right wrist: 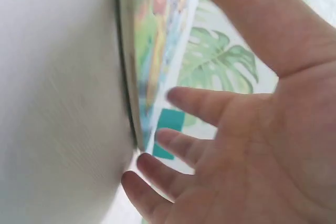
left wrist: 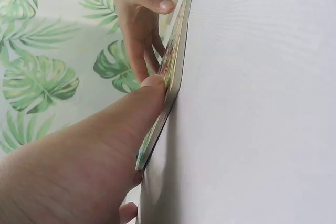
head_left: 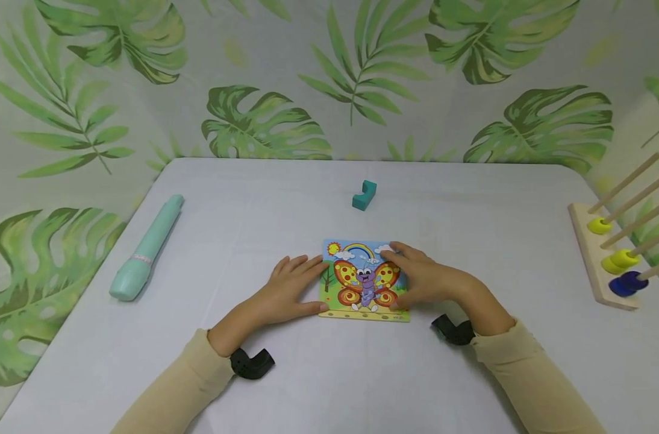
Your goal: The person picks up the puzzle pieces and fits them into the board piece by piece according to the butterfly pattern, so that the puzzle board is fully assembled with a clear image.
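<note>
A square butterfly picture puzzle board [head_left: 365, 283] lies flat at the middle of the white table. Along its left side, my left hand [head_left: 288, 295] has its fingers spread, with the thumb touching the lower left edge and a fingertip by the upper left. My right hand [head_left: 429, 280] is at the board's right side, fingers extended over the upper right part and thumb over the lower right. In the right wrist view, the fingers [right wrist: 197, 106] look loosely spread and appear apart from the board's edge. The left wrist view shows the left thumb [left wrist: 149, 90] against the board's rim.
Behind the board lies a teal notched block [head_left: 364, 196]. A mint-green microphone-shaped object [head_left: 147, 250] rests at the left. Toward the right edge stands a wooden peg rack [head_left: 595, 259] with yellow and dark blue rings. A leaf-patterned cloth [head_left: 362, 78] hangs behind the table.
</note>
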Available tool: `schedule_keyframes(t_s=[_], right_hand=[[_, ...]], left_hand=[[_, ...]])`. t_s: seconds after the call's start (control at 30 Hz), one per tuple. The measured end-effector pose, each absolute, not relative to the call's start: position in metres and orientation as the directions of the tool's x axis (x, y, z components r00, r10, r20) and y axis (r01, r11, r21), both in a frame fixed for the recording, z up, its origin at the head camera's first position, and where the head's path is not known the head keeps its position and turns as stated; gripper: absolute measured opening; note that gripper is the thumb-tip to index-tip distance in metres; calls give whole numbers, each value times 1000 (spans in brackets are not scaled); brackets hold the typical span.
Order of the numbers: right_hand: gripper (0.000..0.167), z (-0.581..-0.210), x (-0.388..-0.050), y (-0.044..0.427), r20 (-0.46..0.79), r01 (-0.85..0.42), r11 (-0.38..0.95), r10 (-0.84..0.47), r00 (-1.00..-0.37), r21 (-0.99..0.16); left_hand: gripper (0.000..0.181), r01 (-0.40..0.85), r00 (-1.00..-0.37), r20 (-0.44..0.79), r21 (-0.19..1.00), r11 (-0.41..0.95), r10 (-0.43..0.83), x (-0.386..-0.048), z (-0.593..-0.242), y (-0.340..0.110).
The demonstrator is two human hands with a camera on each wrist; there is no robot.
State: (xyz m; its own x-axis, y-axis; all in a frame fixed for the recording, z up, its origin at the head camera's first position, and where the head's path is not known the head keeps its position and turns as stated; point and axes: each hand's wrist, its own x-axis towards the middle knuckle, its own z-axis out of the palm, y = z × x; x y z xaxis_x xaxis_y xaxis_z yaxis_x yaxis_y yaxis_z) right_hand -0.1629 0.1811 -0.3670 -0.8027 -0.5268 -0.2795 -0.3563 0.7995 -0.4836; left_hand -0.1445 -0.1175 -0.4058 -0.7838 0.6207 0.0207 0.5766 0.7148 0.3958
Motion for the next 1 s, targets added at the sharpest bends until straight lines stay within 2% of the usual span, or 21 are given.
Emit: schedule_keyframes(t_s=[0.1, 0.2, 0.33, 0.43, 0.57, 0.67, 0.83, 1.0], right_hand=[[87, -356, -162, 191, -192, -376, 785, -519, -833, -492], [80, -341, -158, 207, -51, -432, 781, -505, -861, -451], [75, -327, -146, 235, 121, -497, 813, -485, -866, -303], [76, -320, -137, 257, 192, -501, 848, -470, -862, -173], [85, -313, -127, 281, 194, -464, 885, -453, -870, -16], [95, -309, -120, 291, 168, -442, 895, -445, -879, 61], [106, -309, -112, 297, 141, -435, 896, -443, -885, 89], [106, -317, -109, 297, 107, -430, 899, -437, -893, 85]], left_hand=[[78, 576, -792, 39, 380, 724, 609, -146, -399, -121], [79, 579, -806, 87, 321, 749, 586, -150, -387, -131], [79, 574, -818, 152, 148, 805, 555, -156, -367, -157], [80, 545, -827, 168, 7, 838, 536, -157, -354, -179], [84, 521, -833, 150, -105, 847, 532, -153, -337, -203], [91, 532, -827, 119, -151, 833, 550, -150, -327, -213], [100, 561, -816, 54, -166, 811, 575, -144, -319, -217], [102, 574, -814, 6, -144, 806, 580, -139, -323, -215]])
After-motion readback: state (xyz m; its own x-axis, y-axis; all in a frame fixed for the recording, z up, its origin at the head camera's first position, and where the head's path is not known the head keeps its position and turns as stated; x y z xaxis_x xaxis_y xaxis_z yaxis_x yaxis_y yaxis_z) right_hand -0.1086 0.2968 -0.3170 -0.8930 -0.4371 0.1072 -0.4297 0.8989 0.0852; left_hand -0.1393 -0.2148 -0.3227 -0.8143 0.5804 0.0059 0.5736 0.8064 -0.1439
